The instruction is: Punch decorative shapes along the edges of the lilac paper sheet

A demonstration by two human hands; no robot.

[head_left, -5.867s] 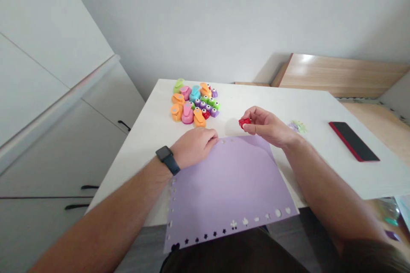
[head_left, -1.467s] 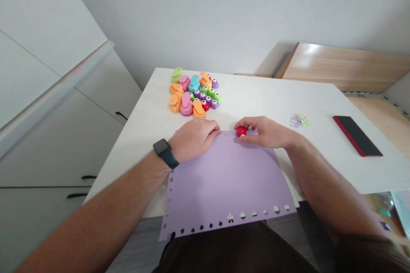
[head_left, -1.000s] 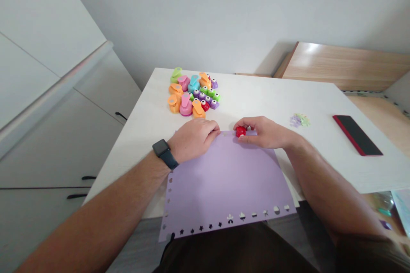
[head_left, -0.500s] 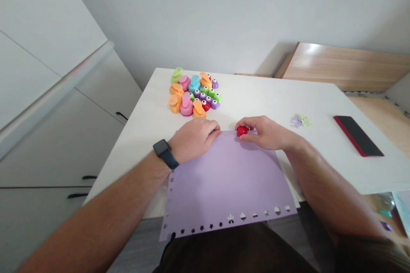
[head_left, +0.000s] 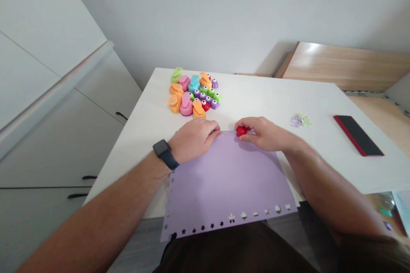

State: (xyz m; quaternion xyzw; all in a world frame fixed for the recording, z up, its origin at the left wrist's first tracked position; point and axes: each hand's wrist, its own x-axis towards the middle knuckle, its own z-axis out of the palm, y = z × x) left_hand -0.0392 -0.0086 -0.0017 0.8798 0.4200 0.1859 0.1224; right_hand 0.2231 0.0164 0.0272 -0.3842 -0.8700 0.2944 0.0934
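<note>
A lilac paper sheet (head_left: 224,179) lies on the white table (head_left: 272,98), its near and left edges lined with small punched shapes. My left hand (head_left: 194,138), with a dark watch on the wrist, rests curled on the sheet's far left corner and pins it down. My right hand (head_left: 264,133) pinches a small red craft punch (head_left: 241,131) set on the sheet's far edge, thumb and fingers closed round it. A few punched holes show on that edge between my hands.
A cluster of several coloured craft punches (head_left: 193,94) sits at the table's far left. Small paper cut-outs (head_left: 299,120) lie to the right, and a red-edged phone (head_left: 358,140) further right. White cabinets (head_left: 48,94) stand on the left, a wooden surface (head_left: 346,66) behind.
My right hand came down with the red punch from above the table onto the sheet's far edge. Over the last second both hands have stayed almost still.
</note>
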